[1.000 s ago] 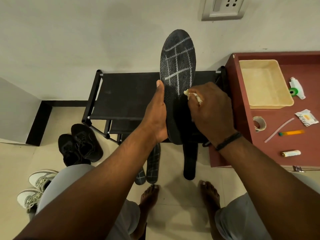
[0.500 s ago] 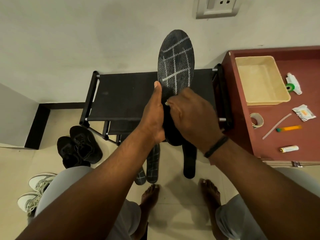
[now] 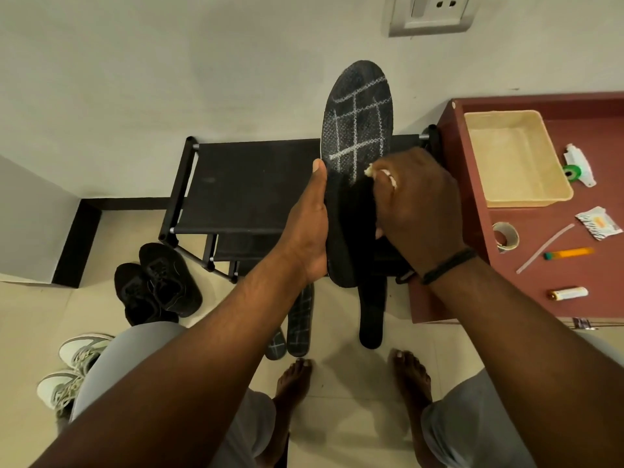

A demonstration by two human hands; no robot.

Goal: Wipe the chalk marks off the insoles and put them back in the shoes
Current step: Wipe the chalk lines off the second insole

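My left hand point(image 3: 309, 228) grips a black insole point(image 3: 358, 126) by its heel half and holds it upright in front of the wall. White chalk grid lines cover its toe half; the lower half looks plain black. My right hand point(image 3: 415, 204) presses a small pale wad of cloth point(image 3: 369, 169) against the insole's middle. Two chalk-marked insoles point(image 3: 299, 324) and one plain black insole point(image 3: 371, 312) lean against the rack below. A black pair of shoes point(image 3: 157, 282) and a white-grey pair of sneakers point(image 3: 72, 366) stand on the floor at the left.
A black fabric shoe rack point(image 3: 243, 184) stands against the wall. To the right, a red-brown table point(image 3: 547, 217) carries a beige tray point(image 3: 516, 160), a tape roll point(image 3: 504, 235), a marker, a battery and small packets. My bare feet rest on the tiled floor.
My right hand swept the cloth left across the insole's middle, then back to the right side. The camera view drifted slightly.
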